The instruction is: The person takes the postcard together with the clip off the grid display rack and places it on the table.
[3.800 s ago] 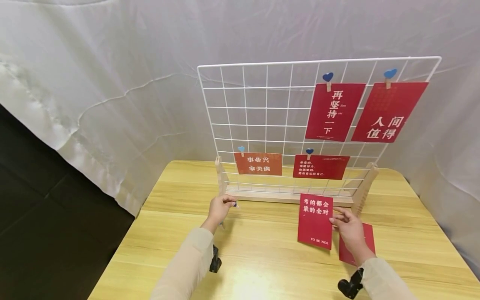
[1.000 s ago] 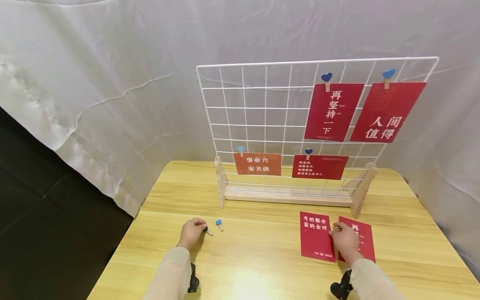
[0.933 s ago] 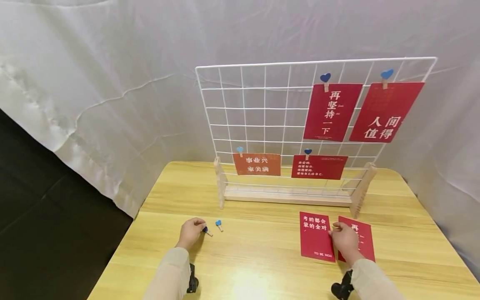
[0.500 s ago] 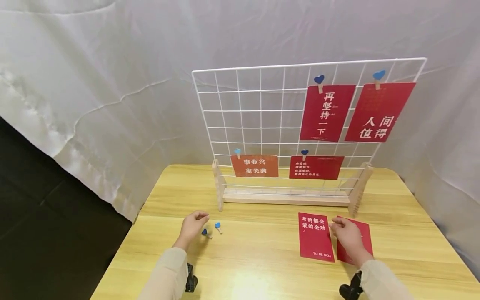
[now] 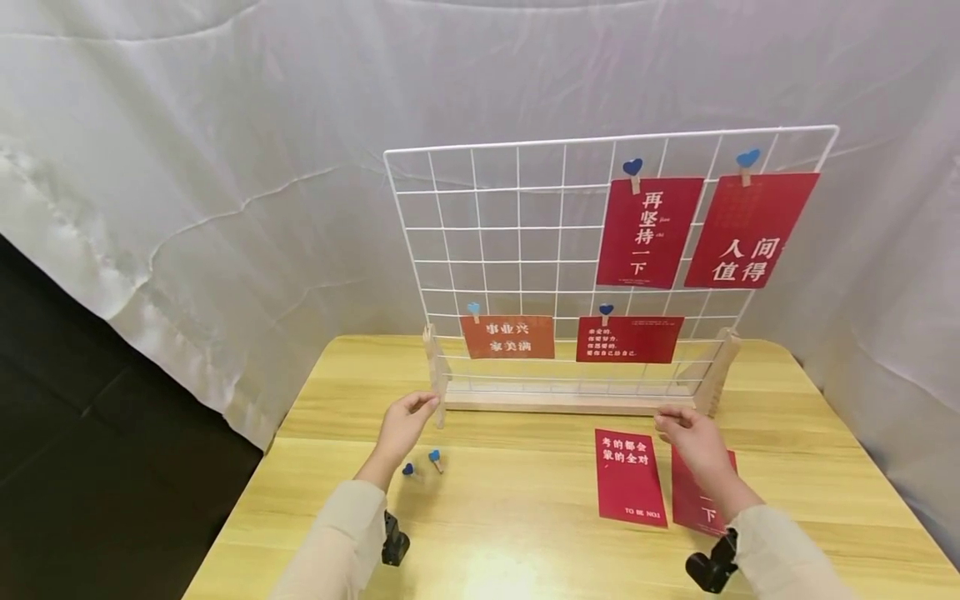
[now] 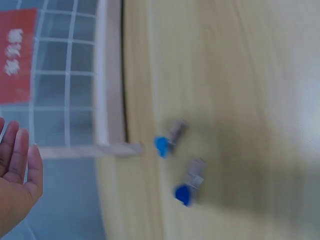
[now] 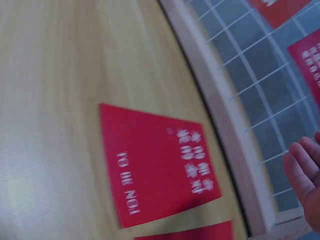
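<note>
My left hand (image 5: 402, 429) hovers by the left foot of the grid rack, fingers loosely bent and holding nothing. Below it on the table lie two small heart-topped clothespins, one dark blue (image 5: 408, 469) and one lighter blue (image 5: 435, 457); the left wrist view shows both, slightly blurred. My right hand (image 5: 697, 446), also without anything in it, is raised near the right end of the wooden base (image 5: 562, 402). A red card (image 5: 632, 492) reading "TO BE NO.1" lies flat beside it. Under the right hand is a second red card (image 5: 692, 502), partly covered.
The white wire grid (image 5: 525, 143) stands upright in its wooden base. Two tall red cards hang at its upper right, one shown here (image 5: 652, 242). An orange card (image 5: 517, 348) and a wide red card (image 5: 652, 343) hang lower. Pale cloth (image 5: 300, 100) surrounds the table.
The left hand has let go of the dark blue clothespin, leaving it on the table. The right hand has laid down the "TO BE NO.1" card. Both hands have risen toward the rack.
</note>
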The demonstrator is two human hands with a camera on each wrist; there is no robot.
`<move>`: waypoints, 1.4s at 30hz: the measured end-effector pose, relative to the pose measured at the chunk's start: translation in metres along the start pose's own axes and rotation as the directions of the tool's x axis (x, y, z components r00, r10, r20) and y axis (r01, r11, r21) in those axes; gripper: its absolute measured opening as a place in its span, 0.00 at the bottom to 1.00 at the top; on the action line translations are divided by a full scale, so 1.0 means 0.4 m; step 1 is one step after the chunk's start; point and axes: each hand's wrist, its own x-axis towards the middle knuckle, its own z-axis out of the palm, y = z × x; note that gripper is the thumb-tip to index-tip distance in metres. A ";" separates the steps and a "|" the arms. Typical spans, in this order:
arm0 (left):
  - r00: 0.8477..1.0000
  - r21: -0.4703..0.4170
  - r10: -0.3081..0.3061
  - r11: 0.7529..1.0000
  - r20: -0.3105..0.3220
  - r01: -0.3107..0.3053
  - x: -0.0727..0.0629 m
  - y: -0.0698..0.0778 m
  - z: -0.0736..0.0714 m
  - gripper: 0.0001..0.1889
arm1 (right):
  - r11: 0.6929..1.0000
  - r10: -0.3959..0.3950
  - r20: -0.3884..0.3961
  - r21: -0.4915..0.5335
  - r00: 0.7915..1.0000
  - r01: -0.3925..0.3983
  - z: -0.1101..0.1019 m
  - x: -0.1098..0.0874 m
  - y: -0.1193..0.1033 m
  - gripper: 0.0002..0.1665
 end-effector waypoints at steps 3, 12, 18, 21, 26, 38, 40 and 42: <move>0.999 -0.033 0.042 0.999 0.019 -0.042 0.007 0.034 0.010 0.17 | 0.993 -0.027 0.030 0.118 0.999 0.024 -0.019 -0.011 -0.080 0.26; 0.985 -0.036 0.161 0.987 0.064 -0.159 0.045 0.141 0.036 0.17 | 0.987 -0.077 0.056 0.147 0.995 0.068 -0.043 -0.015 -0.259 0.28; 0.955 -0.029 0.278 0.960 0.103 -0.277 0.076 0.215 0.055 0.16 | 0.984 -0.120 0.038 0.139 0.992 0.113 -0.039 -0.024 -0.342 0.30; 0.943 -0.022 0.308 0.951 0.125 -0.308 0.087 0.251 0.062 0.15 | 0.987 -0.132 -0.004 0.095 0.991 0.132 -0.030 -0.049 -0.416 0.30; 0.928 -0.016 0.341 0.939 0.149 -0.343 0.103 0.308 0.072 0.14 | 0.974 -0.187 -0.027 0.125 0.982 0.189 -0.038 -0.056 -0.471 0.20; 0.901 -0.025 0.386 0.921 0.200 -0.389 0.135 0.436 0.118 0.14 | 0.924 -0.280 -0.086 0.247 0.956 0.292 -0.066 -0.035 -0.533 0.17; 0.897 -0.037 0.392 0.919 0.204 -0.393 0.140 0.454 0.127 0.15 | 0.931 -0.266 -0.083 0.236 0.960 0.278 -0.069 -0.031 -0.539 0.16; 0.892 -0.043 0.405 0.913 0.203 -0.405 0.144 0.472 0.136 0.15 | 0.941 -0.257 -0.083 0.205 0.963 0.269 -0.073 -0.027 -0.545 0.17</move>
